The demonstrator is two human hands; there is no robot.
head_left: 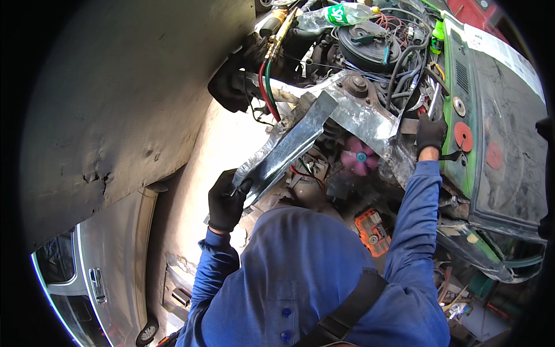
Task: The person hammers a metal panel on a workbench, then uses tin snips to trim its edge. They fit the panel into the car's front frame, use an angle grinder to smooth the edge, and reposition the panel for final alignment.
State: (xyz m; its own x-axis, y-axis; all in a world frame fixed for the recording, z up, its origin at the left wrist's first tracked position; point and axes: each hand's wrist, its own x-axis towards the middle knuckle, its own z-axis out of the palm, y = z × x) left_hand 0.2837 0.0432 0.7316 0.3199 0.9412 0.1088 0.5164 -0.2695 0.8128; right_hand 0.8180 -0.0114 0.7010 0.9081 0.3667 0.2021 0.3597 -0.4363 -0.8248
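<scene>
My gloved left hand (228,199) grips the lower end of a long, bent silver sheet-metal channel (295,147). The channel slants up to the welded metal front structure (367,124) of a stripped car. My gloved right hand (430,136) is at the right side of the engine bay, fingers curled at the lower end of a long silver tool (433,101); exactly what it grips is partly hidden. Beside that hand is the green body edge (458,110) with a red disc (463,136). A pink fan (359,156) lies below the structure.
A large dented panel (115,104) fills the upper left, above a silver car (115,254). Red and green hoses (267,87), a plastic bottle (335,15) and a round black housing (364,49) sit in the engine bay. An orange case (372,231) lies below.
</scene>
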